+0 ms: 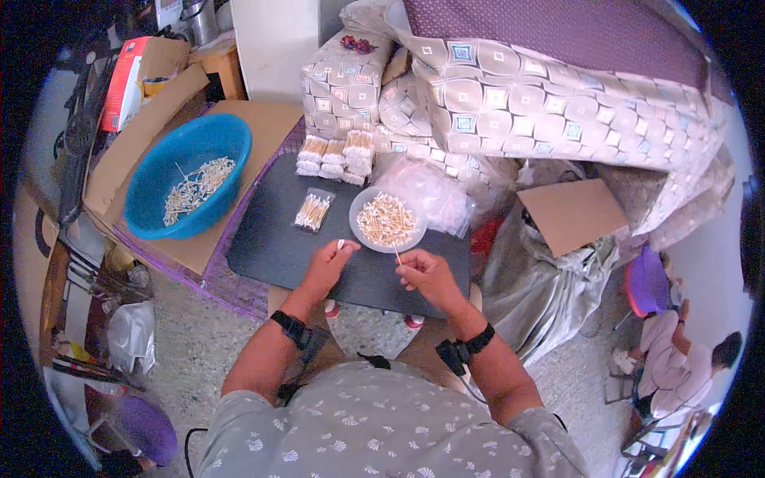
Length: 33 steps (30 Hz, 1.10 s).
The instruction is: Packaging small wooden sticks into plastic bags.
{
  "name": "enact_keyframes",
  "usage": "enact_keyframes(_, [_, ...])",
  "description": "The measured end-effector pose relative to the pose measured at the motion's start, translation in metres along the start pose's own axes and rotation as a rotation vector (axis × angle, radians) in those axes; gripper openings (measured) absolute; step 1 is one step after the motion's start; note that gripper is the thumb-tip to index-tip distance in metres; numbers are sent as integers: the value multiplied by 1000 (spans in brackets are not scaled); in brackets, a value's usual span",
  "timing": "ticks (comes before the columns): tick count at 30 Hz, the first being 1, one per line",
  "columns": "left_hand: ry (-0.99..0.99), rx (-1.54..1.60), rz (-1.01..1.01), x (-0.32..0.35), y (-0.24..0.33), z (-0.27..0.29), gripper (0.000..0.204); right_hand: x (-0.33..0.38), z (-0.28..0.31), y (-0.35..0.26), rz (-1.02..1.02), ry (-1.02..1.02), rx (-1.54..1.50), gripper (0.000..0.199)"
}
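The swabs are thin wooden sticks with white cotton tips, heaped loosely and crisscrossed in a shallow round plate at about 12 o'clock from the hands, on the dark board. One swab stands nearly upright, pinched at its lower end in the right hand, just at the plate's 6 o'clock edge. Another swab, only its white tip showing, sticks out of the left hand at the plate's 8 o'clock. A clear flat packet of swabs laid side by side lies at the plate's 9 o'clock.
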<state>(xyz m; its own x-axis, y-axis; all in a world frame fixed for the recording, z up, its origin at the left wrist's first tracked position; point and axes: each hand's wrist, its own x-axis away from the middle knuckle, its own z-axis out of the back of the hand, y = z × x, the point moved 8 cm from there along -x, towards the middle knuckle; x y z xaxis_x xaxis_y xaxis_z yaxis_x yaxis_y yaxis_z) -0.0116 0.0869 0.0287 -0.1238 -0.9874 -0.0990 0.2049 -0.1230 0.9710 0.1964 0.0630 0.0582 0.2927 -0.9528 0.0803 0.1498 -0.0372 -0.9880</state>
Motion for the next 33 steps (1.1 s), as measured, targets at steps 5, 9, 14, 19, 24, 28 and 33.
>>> enact_keyframes(5, [-144,421,202,26,47,-37,30,23,-23,-9,11,-37,-101,16])
enact_keyframes(9, [-216,556,212,38,70,-47,31,38,-36,-23,23,-103,-89,14])
enact_keyframes(14, [-201,419,224,49,73,-48,25,52,-41,-26,72,-82,-204,12])
enact_keyframes(19, [-248,247,99,54,107,-53,20,60,-35,-33,159,-49,-271,11])
enact_keyframes(24, [-231,142,-122,56,125,-58,15,61,-22,-33,243,93,-162,14])
enact_keyframes(28, [-241,130,-132,58,129,-60,15,64,-18,-35,242,136,-161,15])
enact_keyframes(33, [-207,114,-186,58,135,-57,17,68,-8,-53,356,236,-49,13])
